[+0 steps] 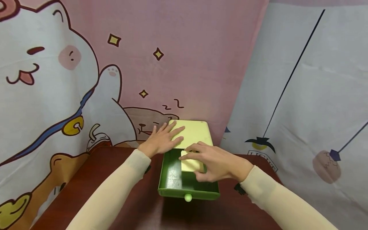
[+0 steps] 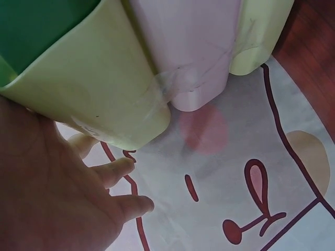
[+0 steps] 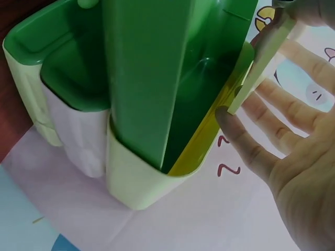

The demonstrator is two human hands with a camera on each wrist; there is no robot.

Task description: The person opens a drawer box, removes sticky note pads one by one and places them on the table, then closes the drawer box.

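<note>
A small drawer cabinet has a pale yellow top (image 1: 195,131) and a green upper drawer (image 1: 170,179), pulled far out. My left hand (image 1: 159,140) rests on the left side of the top, fingers spread; in the left wrist view the hand (image 2: 63,193) is beside the pale yellow casing (image 2: 104,89). My right hand (image 1: 219,163) pinches a square, pale yellow sticky note pad (image 1: 191,163) over the open drawer. In the right wrist view, the pad (image 3: 261,65) appears edge-on between thumb and fingers, beside the drawer's wall.
A pink tier (image 2: 193,52) and another pale yellow tier (image 2: 259,39) lie below the upper one. A round light green knob (image 1: 188,197) sticks out from the drawer's front. The cabinet stands on a dark red-brown table (image 1: 126,188), against a cartoon-printed curtain (image 1: 201,57).
</note>
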